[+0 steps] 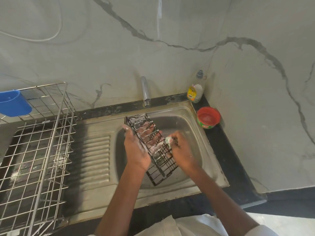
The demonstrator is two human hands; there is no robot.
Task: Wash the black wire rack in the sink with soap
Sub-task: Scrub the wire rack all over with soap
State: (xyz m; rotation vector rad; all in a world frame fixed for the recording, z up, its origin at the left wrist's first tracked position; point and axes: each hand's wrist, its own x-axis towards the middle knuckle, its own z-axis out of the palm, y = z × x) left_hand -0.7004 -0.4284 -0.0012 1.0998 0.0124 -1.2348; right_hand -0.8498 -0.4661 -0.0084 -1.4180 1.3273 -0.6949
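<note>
At nine o'clock from the basin a large silver wire dish-drying rack (39,150) stands on the dark surface (238,176), a blue plastic cup-shaped holder (14,103) hooked on its far rim, and nothing black is set in it, so the drying stage looks not yet reached. Right of it lies the ribbed steel draining board (95,155), then the stainless steel sink (196,133), over which the long black wire rack (150,149) is held tilted, its far end toward twelve o'clock under the chrome tap spout (145,91). No water shows running from the spout. The left hand (136,147) supports the rack from its nine o'clock side, grip wide, the straight fingers reaching through behind the wires. White lather coats the far and middle wires, while the near end toward six o'clock looks mostly bare and dark. The right hand (180,147), at the rack's three o'clock side, has its grip curled closed round a small green soapy scrub pad (168,140) pressed to the wires. At one o'clock stand a clear dish-soap bottle with a yellow label (195,90) and a red round tub of dish paste (208,117), lid off. I judge soaping about half done; the near end, then rinsing, remain.
</note>
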